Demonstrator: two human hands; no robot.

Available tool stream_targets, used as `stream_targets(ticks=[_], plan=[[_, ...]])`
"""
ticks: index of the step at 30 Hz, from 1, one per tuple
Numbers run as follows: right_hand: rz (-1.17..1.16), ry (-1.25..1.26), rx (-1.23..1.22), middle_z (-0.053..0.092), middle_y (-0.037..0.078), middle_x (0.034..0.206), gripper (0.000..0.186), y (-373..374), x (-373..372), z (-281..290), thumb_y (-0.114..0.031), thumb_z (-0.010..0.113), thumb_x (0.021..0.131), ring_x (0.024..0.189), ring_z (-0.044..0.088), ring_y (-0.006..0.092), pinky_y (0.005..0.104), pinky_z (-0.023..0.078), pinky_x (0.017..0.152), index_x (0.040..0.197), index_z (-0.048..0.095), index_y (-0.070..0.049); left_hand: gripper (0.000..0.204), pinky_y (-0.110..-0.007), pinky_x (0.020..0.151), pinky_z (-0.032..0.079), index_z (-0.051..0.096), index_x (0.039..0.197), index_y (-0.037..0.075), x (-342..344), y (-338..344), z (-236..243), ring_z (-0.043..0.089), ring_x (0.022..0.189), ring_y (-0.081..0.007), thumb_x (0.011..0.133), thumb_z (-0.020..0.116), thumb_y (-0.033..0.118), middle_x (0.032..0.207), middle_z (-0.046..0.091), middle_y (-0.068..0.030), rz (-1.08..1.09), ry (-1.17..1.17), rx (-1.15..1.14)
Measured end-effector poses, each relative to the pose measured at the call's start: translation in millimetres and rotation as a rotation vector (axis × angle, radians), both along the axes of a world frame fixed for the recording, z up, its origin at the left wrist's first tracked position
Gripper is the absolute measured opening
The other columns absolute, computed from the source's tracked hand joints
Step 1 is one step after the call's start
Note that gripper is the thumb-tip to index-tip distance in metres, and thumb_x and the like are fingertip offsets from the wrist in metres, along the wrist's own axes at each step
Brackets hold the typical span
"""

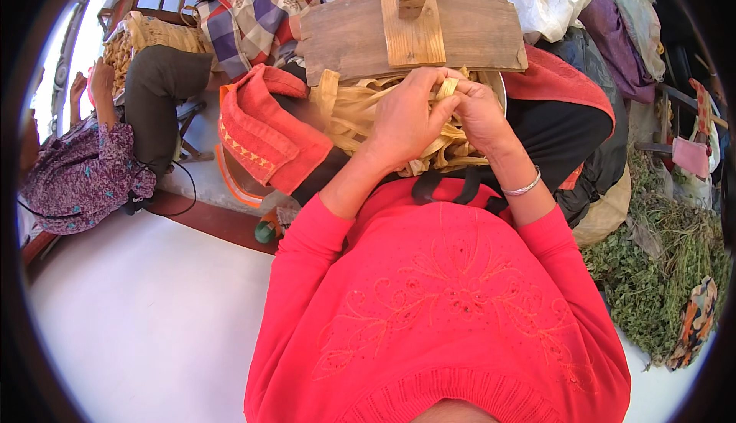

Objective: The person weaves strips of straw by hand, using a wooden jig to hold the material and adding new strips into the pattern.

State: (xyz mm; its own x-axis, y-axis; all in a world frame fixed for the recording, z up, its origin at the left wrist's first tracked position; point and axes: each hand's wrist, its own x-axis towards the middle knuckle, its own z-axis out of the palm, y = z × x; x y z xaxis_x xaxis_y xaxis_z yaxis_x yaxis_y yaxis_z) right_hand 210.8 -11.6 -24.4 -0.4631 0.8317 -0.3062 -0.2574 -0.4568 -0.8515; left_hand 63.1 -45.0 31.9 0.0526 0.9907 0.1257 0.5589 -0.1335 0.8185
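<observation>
A wooden board (337, 39) sits at the far side of a heap of tan strips (360, 116), loose and tangled before the person; much seems left to handle, and how much is done cannot be told. The left hand (406, 112) and right hand (484, 120) meet above the heap, both grips together, clamped on one pale strip (447, 88). Its visible length points away from the person, leaning slightly right; its ends are unclear.

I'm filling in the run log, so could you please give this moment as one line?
left hand: holding strip | right hand: holding same strip | under them: loose strips | beyond: board | left side: red towel
</observation>
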Motion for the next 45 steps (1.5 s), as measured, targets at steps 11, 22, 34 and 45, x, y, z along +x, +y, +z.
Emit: stream_targets(ticks=[11, 22, 34, 45], plan=[[-0.31, -0.421, 0.689, 0.058, 0.011, 0.106, 0.005, 5, -8, 51, 0.0, 0.063, 0.079, 0.089, 0.054, 0.0155, 0.025, 0.043, 0.077, 0.082, 0.064, 0.004, 0.014, -0.023, 0.049, 0.038, 0.054, 0.089, 0.005, -7, 6, -17, 0.048, 0.056, -0.0068, 0.092, 0.056, 0.019, 0.067, 0.053, 0.0015, 0.063, -1.075, -0.647], [0.102, -0.456, 0.422, 0.061, 0.005, 0.109, 0.031, 46, 15, 61, -0.018, 0.058, 0.092, 0.099, 0.054, 0.0108, 0.025, 0.043, 0.087, 0.118, 0.059, -0.002, 0.009, -0.031, 0.058, 0.045, 0.056, 0.09, 0.002, -44, -5, -3, 0.057, 0.062, -0.023, 0.085, 0.063, 0.006, 0.073, 0.057, -0.0107, -0.076, 0.065, 0.269], [0.044, -0.415, 0.286, 0.057, -0.003, 0.07, 0.01, 63, -14, 32, -0.008, 0.061, 0.089, 0.061, 0.052, 0.0053, 0.0197, 0.045, 0.056, 0.097, 0.064, -0.002, 0.012, -0.023, 0.067, 0.045, 0.057, 0.097, -0.001, -71, 49, -32, 0.053, 0.075, -0.0073, 0.09, 0.057, 0.009, 0.082, 0.06, -0.002, -0.045, -0.431, -0.24], [0.073, -1.024, 1.032, 0.062, 0.015, 0.085, 0.009, 59, -22, 10, -0.009, 0.06, 0.081, 0.081, 0.059, 0.0366, 0.0413, 0.048, 0.071, 0.086, 0.062, -0.001, 0.016, -0.03, 0.064, 0.046, 0.059, 0.092, -0.002, -69, 58, -60, 0.058, 0.07, -0.0138, 0.087, 0.059, 0.013, 0.075, 0.062, -0.0061, 0.233, 0.275, -0.17]])
